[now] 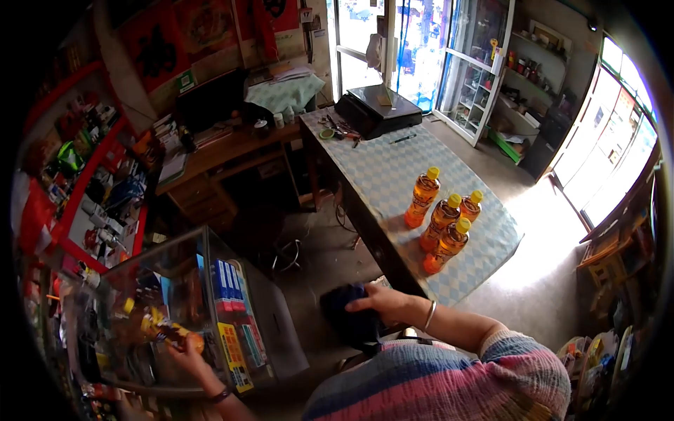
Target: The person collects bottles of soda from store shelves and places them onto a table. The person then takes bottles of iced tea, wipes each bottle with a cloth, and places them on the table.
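Observation:
My left hand (188,356), low at the left, is closed around the lower end of a drink bottle (163,327) with a yellow cap and a yellow-brown label. The bottle is tilted over a glass display case (119,288). My right hand (382,303), with a silver bangle at the wrist, grips a dark cloth (345,319) in front of my body. Past it, several matching bottles of orange drink (441,223) stand upright in a group on a table (382,172) with a blue-and-white checked cover.
A black weighing scale (379,112) sits at the table's far end, beside a pen and small tools. Behind the display case are a wooden desk (203,165) and crowded red shelves (91,182). A stool base (286,254) stands on the floor. Glass doors (470,63) are at the back.

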Available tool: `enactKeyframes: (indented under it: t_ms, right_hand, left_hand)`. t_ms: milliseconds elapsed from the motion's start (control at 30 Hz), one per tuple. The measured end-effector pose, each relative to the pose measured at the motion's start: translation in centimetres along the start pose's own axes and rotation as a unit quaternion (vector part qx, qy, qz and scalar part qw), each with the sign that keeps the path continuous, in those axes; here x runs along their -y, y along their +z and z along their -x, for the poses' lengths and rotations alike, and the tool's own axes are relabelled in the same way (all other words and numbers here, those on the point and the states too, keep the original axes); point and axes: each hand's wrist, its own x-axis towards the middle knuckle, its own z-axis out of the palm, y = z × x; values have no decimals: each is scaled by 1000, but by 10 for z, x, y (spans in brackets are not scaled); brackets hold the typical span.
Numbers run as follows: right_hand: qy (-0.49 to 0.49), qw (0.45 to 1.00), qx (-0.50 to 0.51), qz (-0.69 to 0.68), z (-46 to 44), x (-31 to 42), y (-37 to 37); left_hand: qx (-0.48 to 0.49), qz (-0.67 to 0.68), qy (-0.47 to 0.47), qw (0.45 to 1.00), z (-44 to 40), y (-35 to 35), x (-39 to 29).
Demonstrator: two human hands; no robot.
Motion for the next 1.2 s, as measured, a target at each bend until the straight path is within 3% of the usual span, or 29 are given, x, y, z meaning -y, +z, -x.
enactKeyframes:
  t_ms: [67, 133, 200, 233, 300, 333, 400, 467, 500, 600, 633, 700, 733, 800, 833, 967, 1000, 1100, 1167, 1200]
  right_hand:
    - [-58, 998, 26, 20, -9, 17, 0]
    - [-142, 989, 32, -25, -2, 53, 23]
    - [-233, 970, 68, -25, 8, 81, 42]
    - [-367, 922, 51, 110, 14, 94, 52]
    - [-588, 724, 9, 360, 24, 114, 64]
    - [-608, 636, -10, 475, 23, 115, 63]
    - [-591, 623, -2, 513, 19, 111, 59]
    - [-507, 707, 36, 491, 29, 125, 42]
    - [-497, 716, 45, 488, 34, 131, 33]
    - [-506, 736, 90, 440, 33, 141, 11]
    - [-514, 741, 110, 418, 34, 143, 6]
    - [-425, 842, 172, 285, 41, 145, 2]
    - [-375, 879, 201, 214, 44, 146, 0]
    - [-367, 890, 224, 151, 41, 145, -9]
    - [-355, 904, 213, 107, 42, 142, -9]
    - [-314, 941, 110, 56, 32, 132, -15]
    - [-297, 950, 70, 58, 31, 128, -15]
    - [-378, 918, -39, 117, 26, 112, -16]
    - [-453, 873, -87, 157, 30, 108, -8]
    - [-488, 847, -111, 176, 32, 104, -5]
  left_hand:
    - [44, 13, -88, 995, 52, 33, -54]
    - [111, 55, -20, 992, 89, 60, -59]
    - [223, 196, -34, 954, 133, 92, -80]
    - [286, 234, -8, 929, 145, 104, -53]
    - [355, 282, -30, 891, 199, 131, -135]
    - [388, 218, 14, 896, 212, 138, -150]
    - [420, 116, 107, 893, 234, 151, -170]
    - [422, 77, 164, 888, 250, 163, -186]
    - [421, 77, 176, 886, 256, 167, -192]
    - [533, 166, 39, 829, 264, 170, -192]
    - [550, 225, -59, 802, 273, 171, -208]
    - [560, 333, -250, 716, 289, 171, -244]
    - [587, 355, -278, 673, 291, 172, -246]
    - [633, 393, -332, 579, 293, 174, -248]
    - [636, 405, -339, 563, 297, 175, -245]
    - [610, 383, -332, 610, 297, 185, -249]
    - [599, 358, -302, 650, 298, 185, -249]
    - [550, 269, -190, 767, 297, 190, -241]
    - [487, 90, 66, 866, 291, 195, -225]
    - [436, -6, 192, 880, 290, 196, -223]
